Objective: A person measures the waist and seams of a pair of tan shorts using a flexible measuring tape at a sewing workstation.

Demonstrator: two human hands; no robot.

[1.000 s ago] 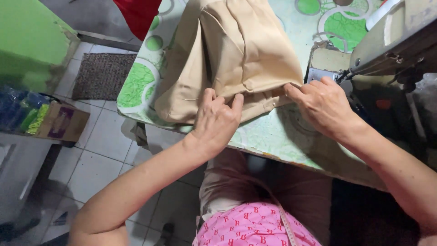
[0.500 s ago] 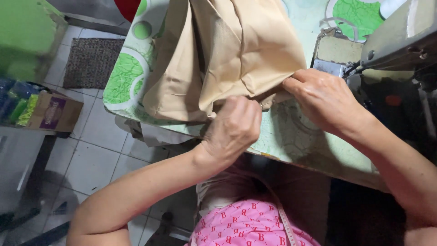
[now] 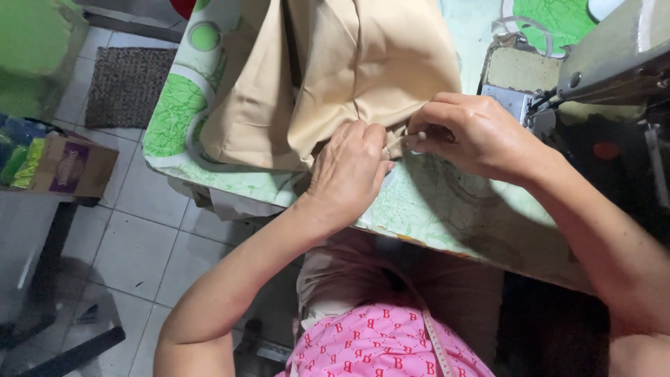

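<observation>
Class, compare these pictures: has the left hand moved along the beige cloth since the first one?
Yes. The left hand has slid along the beige cloth hem toward the sewing machine, and now meets the right hand.

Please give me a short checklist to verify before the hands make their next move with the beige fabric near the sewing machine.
1. Left hand rests on the beige fabric near its edge: ok.
2. Right hand pinches the fabric edge between its fingertips: ok.
3. Both hands lie beside the sewing machine, not under its head: ok.
4. Fabric bulk lies on the green patterned table, not hanging off the near edge: ok.
5. Fabric edge sits under the needle: cannot tell, that area is dark.
6. Fold is even: cannot tell, the hands cover it.
</observation>
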